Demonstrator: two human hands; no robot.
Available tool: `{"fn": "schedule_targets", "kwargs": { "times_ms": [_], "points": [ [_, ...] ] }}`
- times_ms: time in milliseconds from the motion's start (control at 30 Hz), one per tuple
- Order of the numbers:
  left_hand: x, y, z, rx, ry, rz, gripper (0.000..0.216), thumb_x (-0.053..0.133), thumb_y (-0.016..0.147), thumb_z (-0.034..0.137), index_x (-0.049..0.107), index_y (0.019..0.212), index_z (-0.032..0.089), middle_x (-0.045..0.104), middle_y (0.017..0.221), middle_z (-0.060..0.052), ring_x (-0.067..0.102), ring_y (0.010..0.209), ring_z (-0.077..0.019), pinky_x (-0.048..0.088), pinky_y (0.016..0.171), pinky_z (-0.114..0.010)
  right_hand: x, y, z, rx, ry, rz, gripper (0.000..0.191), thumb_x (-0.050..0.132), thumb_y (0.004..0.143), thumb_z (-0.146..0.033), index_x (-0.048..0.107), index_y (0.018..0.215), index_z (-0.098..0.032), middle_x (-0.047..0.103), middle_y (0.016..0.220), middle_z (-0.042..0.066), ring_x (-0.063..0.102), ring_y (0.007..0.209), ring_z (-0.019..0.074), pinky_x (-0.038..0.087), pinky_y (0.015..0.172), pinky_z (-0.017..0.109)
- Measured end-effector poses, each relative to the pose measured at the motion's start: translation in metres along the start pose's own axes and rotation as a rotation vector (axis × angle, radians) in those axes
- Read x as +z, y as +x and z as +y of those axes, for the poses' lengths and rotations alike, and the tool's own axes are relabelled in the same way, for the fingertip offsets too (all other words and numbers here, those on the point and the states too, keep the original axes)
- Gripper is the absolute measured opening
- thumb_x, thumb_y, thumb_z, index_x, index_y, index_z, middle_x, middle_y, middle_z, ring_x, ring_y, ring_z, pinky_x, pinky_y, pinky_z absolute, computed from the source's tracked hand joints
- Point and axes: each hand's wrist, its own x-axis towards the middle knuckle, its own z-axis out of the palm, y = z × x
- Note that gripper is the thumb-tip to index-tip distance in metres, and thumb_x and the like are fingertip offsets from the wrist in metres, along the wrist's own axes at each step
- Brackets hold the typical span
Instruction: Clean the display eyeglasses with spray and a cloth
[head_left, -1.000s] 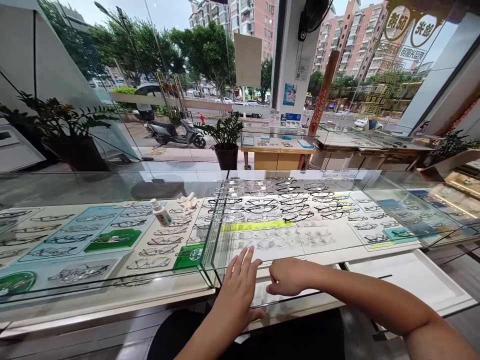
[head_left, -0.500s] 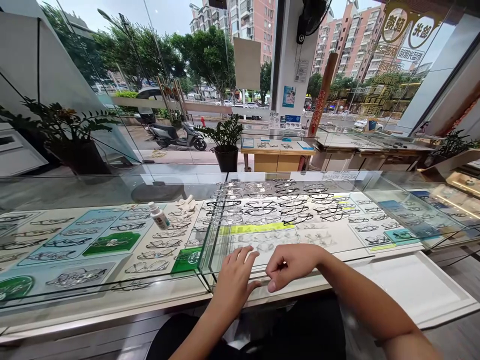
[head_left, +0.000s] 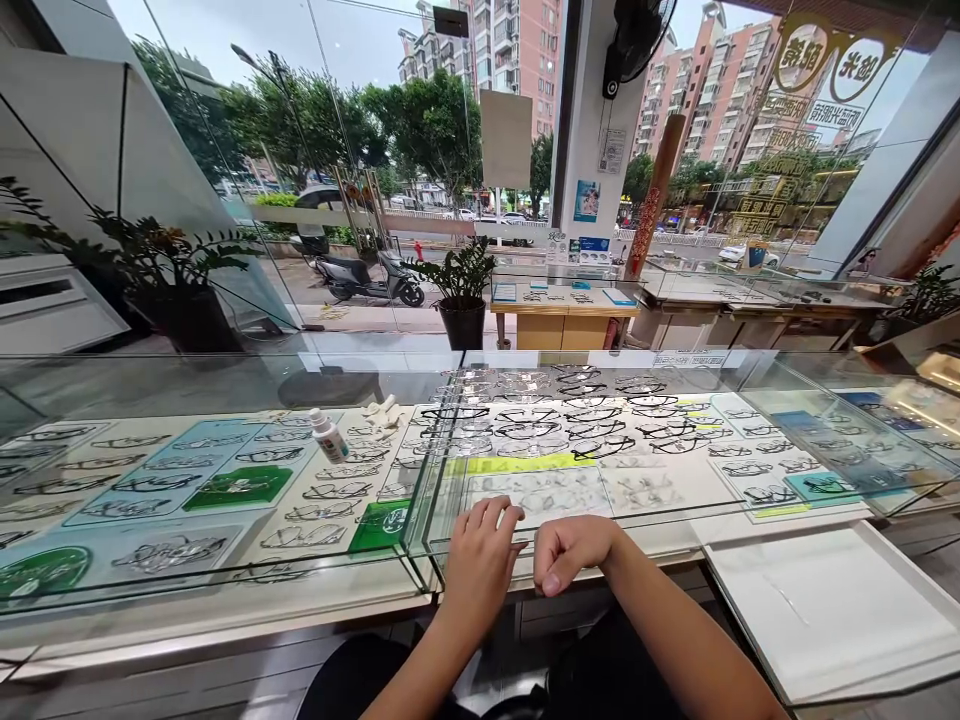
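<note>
My left hand [head_left: 480,560] rests on the near edge of a glass display case [head_left: 600,520], fingers bent over the rim with nothing visible in them. My right hand [head_left: 571,552] sits just to its right on the same edge, curled into a loose fist, thumb tucked under; I see nothing in it. Under the glass lie several rows of eyeglass frames [head_left: 570,425] on white, blue and green display cards.
A small white bottle [head_left: 328,436] and a crumpled white cloth [head_left: 381,413] lie on the glass to the left. A white tray or drawer [head_left: 832,605] juts out at the lower right. Potted plants [head_left: 459,290], further counters and a shop window stand behind.
The tray that stood pulled out under my hands has slid back into the case. My left hand's fingers have curled from spread flat, and both hands have moved onto the case's rim.
</note>
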Motion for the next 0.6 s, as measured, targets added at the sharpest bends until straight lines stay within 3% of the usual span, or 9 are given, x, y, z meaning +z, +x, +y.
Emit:
{"fn": "schedule_targets", "kwargs": {
  "times_ms": [100, 167, 300, 400, 500, 600],
  "points": [
    [0.0, -0.001, 0.001, -0.037, -0.039, 0.014, 0.038, 0.057, 0.091, 0.001, 0.071, 0.12, 0.021, 0.071, 0.136, -0.014, 0.062, 0.128, -0.0382, 0.048, 0.106, -0.055, 0.003, 0.005, 0.004, -0.013, 0.006, -0.044, 0.064, 0.097, 0.072, -0.061, 0.055, 0.056, -0.017, 0.035, 0.053, -0.009, 0.03, 0.061, 0.0082, 0.028, 0.059, 0.029],
    [-0.005, -0.004, 0.003, -0.06, -0.188, 0.02, 0.033, 0.055, 0.092, 0.006, 0.07, 0.118, 0.021, 0.07, 0.134, -0.014, 0.06, 0.129, -0.0386, 0.046, 0.109, -0.057, 0.008, 0.005, 0.004, -0.014, -0.003, -0.081, 0.065, 0.097, 0.073, -0.061, 0.053, 0.054, -0.017, 0.035, 0.053, -0.008, 0.032, 0.061, 0.0085, 0.03, 0.059, 0.028],
    [-0.018, -0.018, 0.014, -0.133, -0.919, -0.137, 0.018, 0.046, 0.101, 0.025, 0.063, 0.107, 0.022, 0.067, 0.111, -0.01, 0.063, 0.11, -0.0282, 0.052, 0.101, -0.044, 0.023, 0.001, 0.004, -0.003, 0.023, -0.192, 0.063, 0.097, 0.076, -0.054, 0.052, 0.054, -0.016, 0.035, 0.054, -0.009, 0.032, 0.06, 0.0072, 0.03, 0.057, 0.026],
    [-0.013, -0.031, 0.028, -0.201, -1.332, -0.291, 0.033, 0.046, 0.107, 0.052, 0.06, 0.106, 0.022, 0.061, 0.105, -0.007, 0.06, 0.102, -0.0251, 0.052, 0.094, -0.038, 0.036, -0.001, 0.014, -0.016, 0.063, -0.29, 0.063, 0.099, 0.076, -0.047, 0.048, 0.055, -0.017, 0.032, 0.055, -0.01, 0.029, 0.057, 0.0058, 0.03, 0.055, 0.025],
    [0.008, -0.042, 0.044, -0.223, -1.37, -0.349, 0.057, 0.043, 0.104, 0.075, 0.059, 0.102, 0.021, 0.058, 0.101, -0.006, 0.054, 0.096, -0.0233, 0.047, 0.09, -0.036, 0.044, -0.005, 0.039, -0.027, 0.096, -0.37, 0.061, 0.101, 0.072, -0.049, 0.051, 0.056, -0.017, 0.036, 0.055, -0.01, 0.032, 0.055, 0.0057, 0.033, 0.055, 0.024],
    [0.034, -0.051, 0.061, -0.246, -1.255, -0.449, 0.069, 0.033, 0.103, 0.085, 0.056, 0.094, 0.021, 0.054, 0.089, -0.003, 0.049, 0.087, -0.021, 0.041, 0.083, -0.035, 0.051, -0.021, 0.072, -0.014, 0.138, -0.419, 0.062, 0.102, 0.065, -0.059, 0.057, 0.056, -0.016, 0.044, 0.053, -0.008, 0.037, 0.052, 0.0068, 0.035, 0.053, 0.025]
  ]
}}
